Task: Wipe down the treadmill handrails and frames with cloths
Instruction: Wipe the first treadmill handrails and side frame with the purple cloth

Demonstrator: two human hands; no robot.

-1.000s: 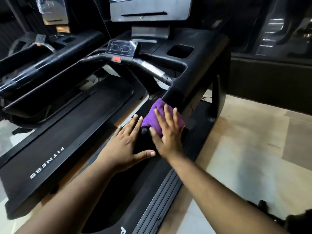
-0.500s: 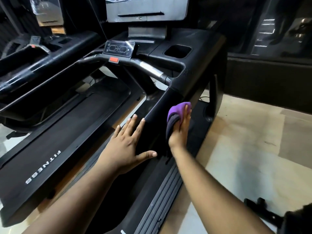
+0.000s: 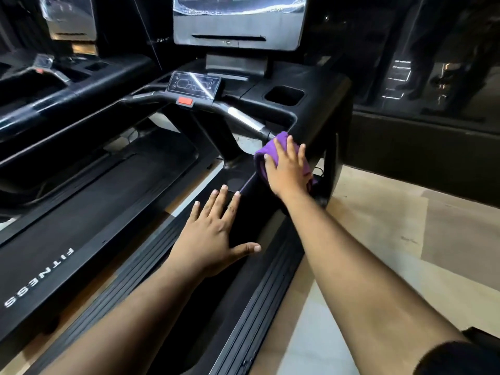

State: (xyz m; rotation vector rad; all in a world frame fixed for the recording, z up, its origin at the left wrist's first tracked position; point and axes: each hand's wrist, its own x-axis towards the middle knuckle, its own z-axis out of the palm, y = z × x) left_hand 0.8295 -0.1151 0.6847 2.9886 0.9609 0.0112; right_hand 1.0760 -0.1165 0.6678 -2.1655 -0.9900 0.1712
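Moved up the right handrail (image 3: 273, 190) from its outer flank half a second ago, the purple cloth (image 3: 273, 150) now lies on the rail's top near its junction with the silver grip bar (image 3: 244, 120). Soft, light and easily bunched, it likely handles best pinned under a flat palm rather than pinched. Pressing it down is the right hand (image 3: 286, 169), fingers straight and slightly spread. Lower on the rail, the left hand (image 3: 213, 239) rests flat, fingers splayed, holding nothing. Beyond lie the treadmill belt (image 3: 81, 226), console screen (image 3: 240, 25) and pale floor (image 3: 378, 239).
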